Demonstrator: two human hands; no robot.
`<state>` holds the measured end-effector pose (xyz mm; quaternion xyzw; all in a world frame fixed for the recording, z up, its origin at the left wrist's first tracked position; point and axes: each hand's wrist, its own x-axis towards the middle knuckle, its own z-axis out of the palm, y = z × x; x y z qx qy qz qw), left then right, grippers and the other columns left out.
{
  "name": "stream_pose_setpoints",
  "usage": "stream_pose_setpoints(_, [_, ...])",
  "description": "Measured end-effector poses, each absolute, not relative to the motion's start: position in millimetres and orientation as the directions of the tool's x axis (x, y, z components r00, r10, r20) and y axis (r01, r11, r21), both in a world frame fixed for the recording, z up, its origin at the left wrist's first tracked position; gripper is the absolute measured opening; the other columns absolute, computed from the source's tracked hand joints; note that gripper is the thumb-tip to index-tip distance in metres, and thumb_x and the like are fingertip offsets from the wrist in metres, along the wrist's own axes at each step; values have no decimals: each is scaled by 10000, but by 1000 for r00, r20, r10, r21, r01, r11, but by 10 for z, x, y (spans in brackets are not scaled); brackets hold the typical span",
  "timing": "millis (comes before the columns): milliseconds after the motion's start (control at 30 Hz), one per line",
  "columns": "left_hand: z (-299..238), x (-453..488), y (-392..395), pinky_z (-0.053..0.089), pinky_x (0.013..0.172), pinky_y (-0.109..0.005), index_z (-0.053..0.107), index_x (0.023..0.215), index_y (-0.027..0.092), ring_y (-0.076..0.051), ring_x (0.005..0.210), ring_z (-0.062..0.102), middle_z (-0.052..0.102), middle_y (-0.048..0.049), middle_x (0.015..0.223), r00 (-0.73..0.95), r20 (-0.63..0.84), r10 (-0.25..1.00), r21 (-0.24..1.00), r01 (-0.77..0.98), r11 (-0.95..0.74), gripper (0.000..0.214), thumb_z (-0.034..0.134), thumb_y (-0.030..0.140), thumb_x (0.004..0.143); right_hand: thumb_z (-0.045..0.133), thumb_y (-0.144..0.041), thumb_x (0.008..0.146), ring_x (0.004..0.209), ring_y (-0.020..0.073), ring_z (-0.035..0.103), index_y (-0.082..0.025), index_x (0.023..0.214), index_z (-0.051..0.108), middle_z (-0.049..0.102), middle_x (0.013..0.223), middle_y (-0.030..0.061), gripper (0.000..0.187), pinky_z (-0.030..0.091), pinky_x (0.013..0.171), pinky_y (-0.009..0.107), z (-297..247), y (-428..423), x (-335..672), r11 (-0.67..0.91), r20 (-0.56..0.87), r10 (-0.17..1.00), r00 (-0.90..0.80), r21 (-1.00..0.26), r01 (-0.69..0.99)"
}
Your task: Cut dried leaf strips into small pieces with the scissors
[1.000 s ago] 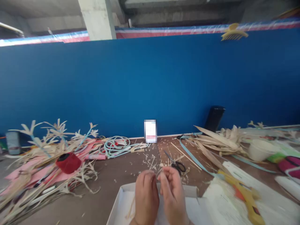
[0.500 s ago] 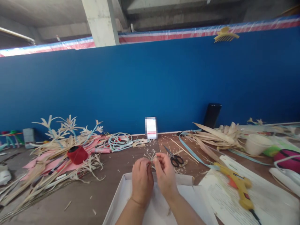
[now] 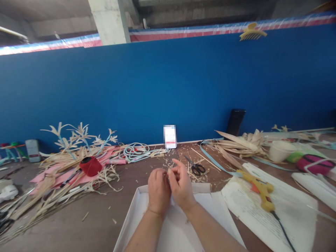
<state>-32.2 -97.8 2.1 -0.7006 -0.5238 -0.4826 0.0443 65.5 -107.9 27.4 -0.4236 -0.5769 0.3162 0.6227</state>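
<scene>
My left hand (image 3: 158, 189) and my right hand (image 3: 180, 184) meet above the far edge of a shallow white tray (image 3: 131, 220). Both are curled in a pinch on something small and pale between their fingertips; I cannot make out what it is. The right forefinger sticks up a little. Black-handled scissors (image 3: 196, 168) lie just beyond the right hand among straw scraps. A yellow glue gun (image 3: 259, 189) rests on printed paper to the right.
A blue partition (image 3: 168, 91) backs the brown table. At left lie straw flowers (image 3: 78, 134), pink sheets, a red spool (image 3: 90, 165) and coiled pale-blue cord (image 3: 132, 152). At right are dried leaves (image 3: 240, 145), a white cup (image 3: 279, 150) and a black cylinder (image 3: 235, 120).
The view has tilted down and my forearms have come into sight. Both hands stay pinched together, having drifted slightly left over the tray's far edge.
</scene>
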Motion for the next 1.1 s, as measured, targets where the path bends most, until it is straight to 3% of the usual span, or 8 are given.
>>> stream_pose_setpoints(300, [35,-293,-974,399,766,-356,488,850,174,-199,848,481,524,-70,864,-18,695,719,472,765,-437,83,406,167,833,440,-315,859,604,119,545,-182,1178,434,591,786,21,345,446,579,246,255,-1063,740,428,444,878,179,-896,120])
stream_pose_setpoints(733, [19,-276,-950,404,729,-344,508,828,187,-201,819,494,521,-63,841,10,662,750,481,761,-435,97,426,142,803,455,-328,837,652,131,585,-200,1031,537,628,841,42,246,467,583,242,332,-1103,741,377,388,917,91,-919,114])
stream_pose_setpoints(933, [29,-296,-962,399,749,-363,504,849,189,-206,835,485,520,-59,865,49,673,738,459,754,-470,88,428,167,809,481,-307,794,606,122,580,-204,930,590,647,776,22,203,449,546,229,706,-1109,899,313,298,950,-95,-917,248])
stream_pose_setpoints(1100, [43,-278,-976,399,754,-353,498,825,189,-203,831,491,519,-62,859,32,662,749,465,766,-444,91,411,160,820,470,-336,780,559,119,551,-204,825,649,660,698,9,226,397,529,227,1037,-908,1487,297,259,954,-151,-743,600])
